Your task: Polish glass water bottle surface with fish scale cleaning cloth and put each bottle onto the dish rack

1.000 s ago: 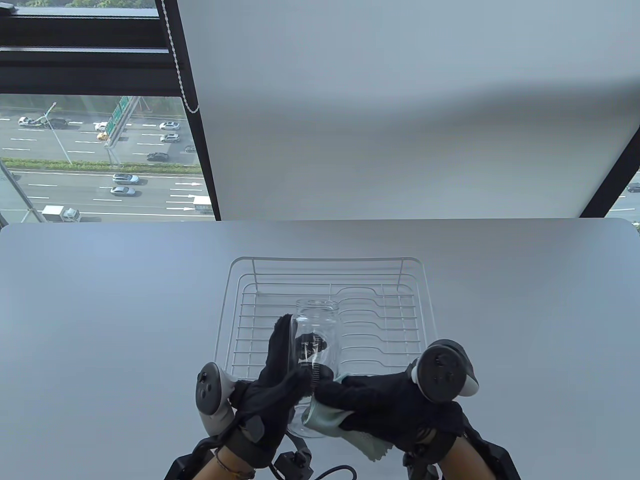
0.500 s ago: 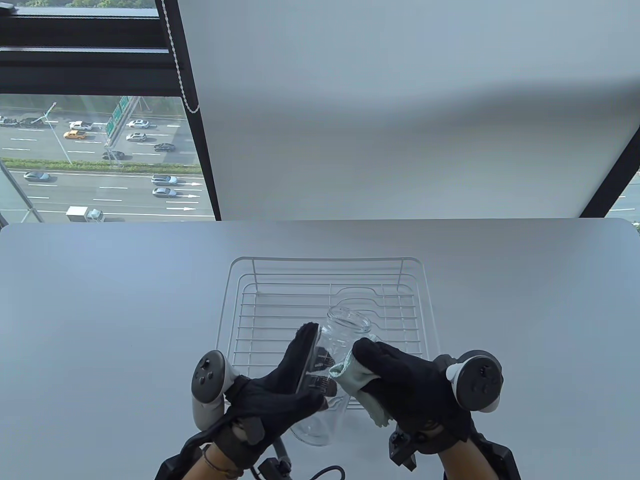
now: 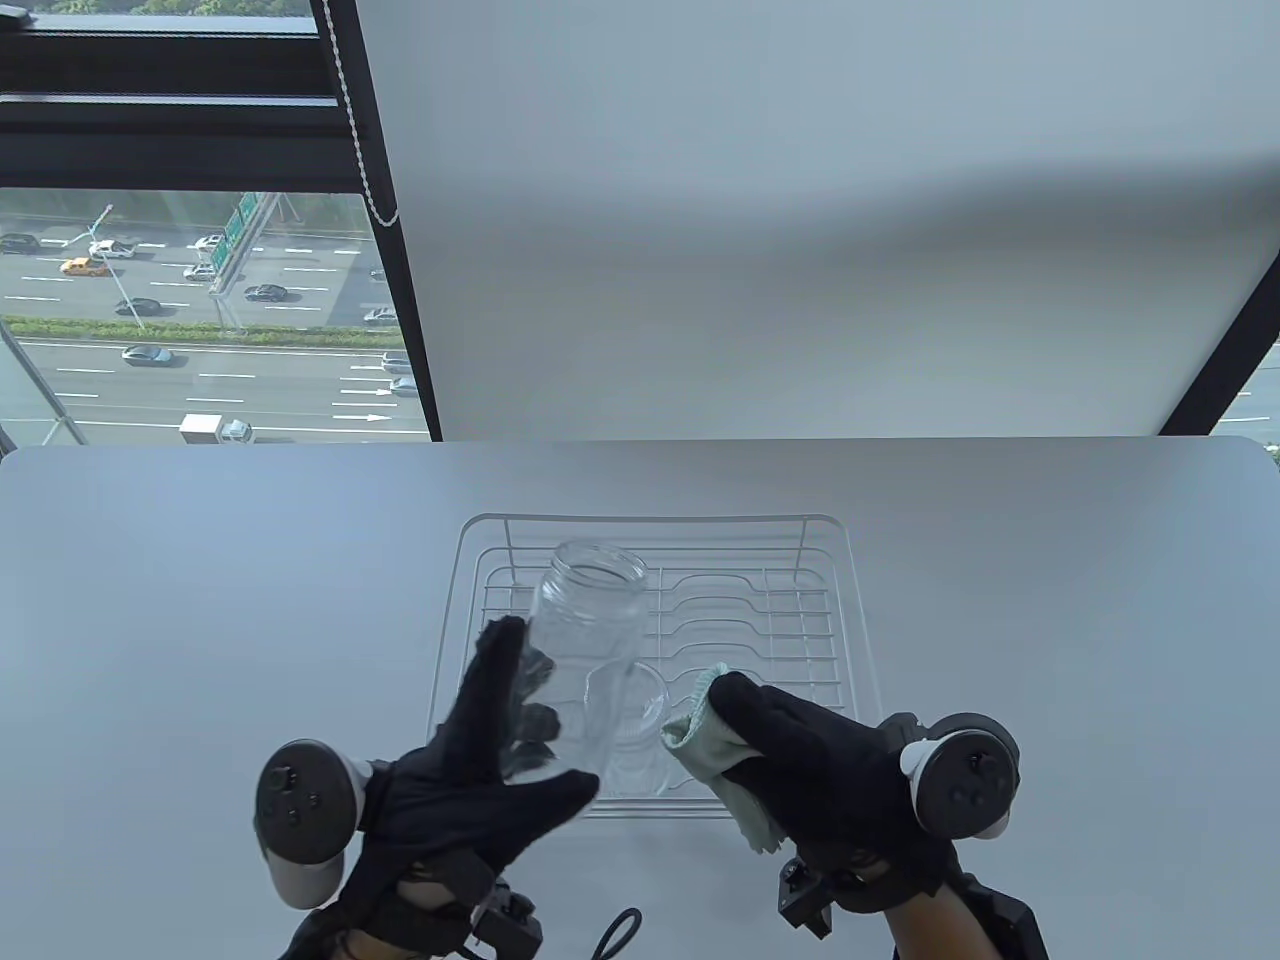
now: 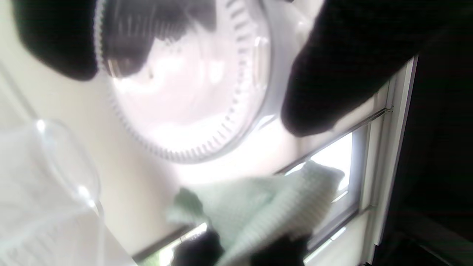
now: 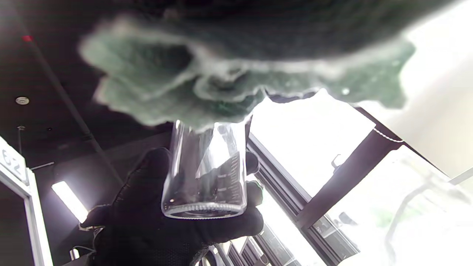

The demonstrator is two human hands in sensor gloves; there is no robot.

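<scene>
Clear, glossy glass on the water bottle (image 3: 585, 670), ribbed moulding ringing its base (image 4: 184, 92). The pale green cleaning cloth (image 3: 715, 765) looks soft and matt, finely ribbed in its weave. Thin white-coated wire forms the dish rack (image 3: 655, 530). Black knitted fabric gloves, matt, on both hands. Smooth, matt grey surface (image 3: 200, 600) underneath.

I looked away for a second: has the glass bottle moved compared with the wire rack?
Yes. The glass bottle, held in the left hand, has swung toward the dish rack's left side and away from the cloth.
</scene>
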